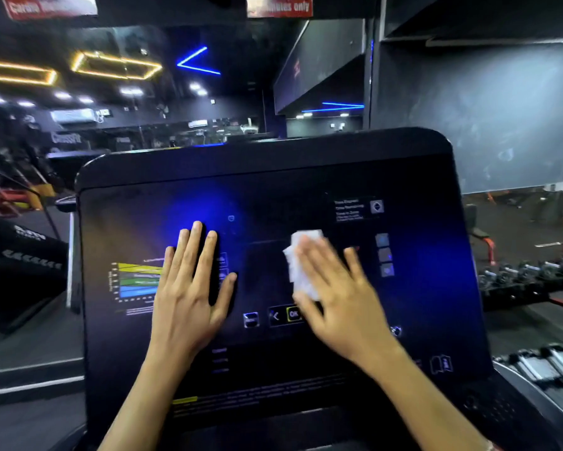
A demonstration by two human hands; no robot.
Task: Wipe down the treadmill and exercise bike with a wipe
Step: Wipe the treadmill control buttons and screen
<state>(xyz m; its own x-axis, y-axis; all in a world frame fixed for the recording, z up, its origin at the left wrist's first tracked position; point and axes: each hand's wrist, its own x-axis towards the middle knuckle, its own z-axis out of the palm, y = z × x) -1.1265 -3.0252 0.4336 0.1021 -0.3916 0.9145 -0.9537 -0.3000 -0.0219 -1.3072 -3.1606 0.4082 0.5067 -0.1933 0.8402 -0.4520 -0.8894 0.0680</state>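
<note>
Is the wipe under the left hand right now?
No, the wipe sits under the right hand on the treadmill console; the left hand lies flat and bare.

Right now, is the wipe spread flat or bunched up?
Bunched: the wipe shows as a crumpled white wad under the right hand, whose straight fingers press it on the treadmill console. Motion blur hides the folds.

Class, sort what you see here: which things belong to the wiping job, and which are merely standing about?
Part of the job:
treadmill console
white wipe
right hand, pressing the wipe on the console
left hand, flat on the console

Merely standing about:
dumbbell rack
red sign
</note>
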